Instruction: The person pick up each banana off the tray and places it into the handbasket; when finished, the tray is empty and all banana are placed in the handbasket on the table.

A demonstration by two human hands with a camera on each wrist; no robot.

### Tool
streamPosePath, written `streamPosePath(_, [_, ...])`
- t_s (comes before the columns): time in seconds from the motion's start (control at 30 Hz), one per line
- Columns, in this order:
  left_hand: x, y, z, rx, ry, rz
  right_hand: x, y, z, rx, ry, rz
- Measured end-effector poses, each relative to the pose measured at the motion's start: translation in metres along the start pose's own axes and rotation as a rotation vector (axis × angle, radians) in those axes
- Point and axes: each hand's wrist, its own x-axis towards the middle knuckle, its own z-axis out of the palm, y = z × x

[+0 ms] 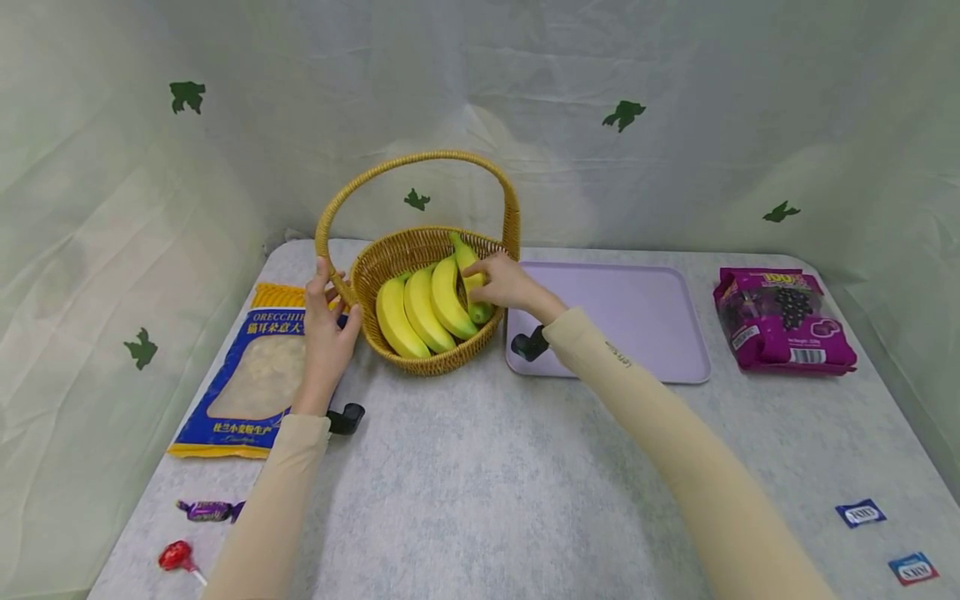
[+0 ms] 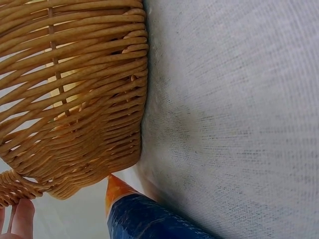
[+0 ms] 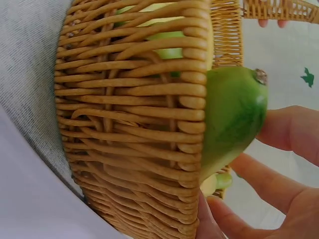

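Observation:
A woven wicker basket (image 1: 408,242) with a tall hoop handle (image 1: 420,158) stands on the table and holds a bunch of yellow bananas (image 1: 423,308). My left hand (image 1: 327,325) grips the basket where the handle meets its left rim. In the left wrist view the fingertips (image 2: 20,219) show beside the basket wall (image 2: 75,99). My right hand (image 1: 501,282) reaches over the right rim and holds the bunch's green-tipped end. In the right wrist view the green tip (image 3: 232,114) pokes past the basket (image 3: 129,124), with the hand (image 3: 269,184) curled around it.
A lilac tray (image 1: 645,317) lies right of the basket, a purple snack bag (image 1: 780,321) beyond it. A blue pasta bag (image 1: 247,375) (image 2: 144,219) lies under my left forearm. Two wrapped sweets (image 1: 206,510) lie front left, two small blue packets (image 1: 861,512) front right. Cloth walls surround the table.

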Motion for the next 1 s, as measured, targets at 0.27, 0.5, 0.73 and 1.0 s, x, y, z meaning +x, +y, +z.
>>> streamPosePath(0.27, [0.002,-0.002,0.003,-0.006,-0.001,0.008,-0.007,0.001,0.001,0.075,0.004,0.012])
streamPosePath(0.5, [0.002,0.002,0.004,-0.025,-0.014,0.021,-0.031,0.016,-0.004,0.234,0.131,0.012])
streamPosePath(0.73, [0.0,0.011,0.001,-0.035,-0.021,-0.03,-0.069,0.043,-0.019,0.272,0.246,0.008])
streamPosePath(1.0, [-0.005,0.031,-0.005,0.012,0.033,0.011,-0.115,0.07,-0.039,0.26,0.3,0.071])
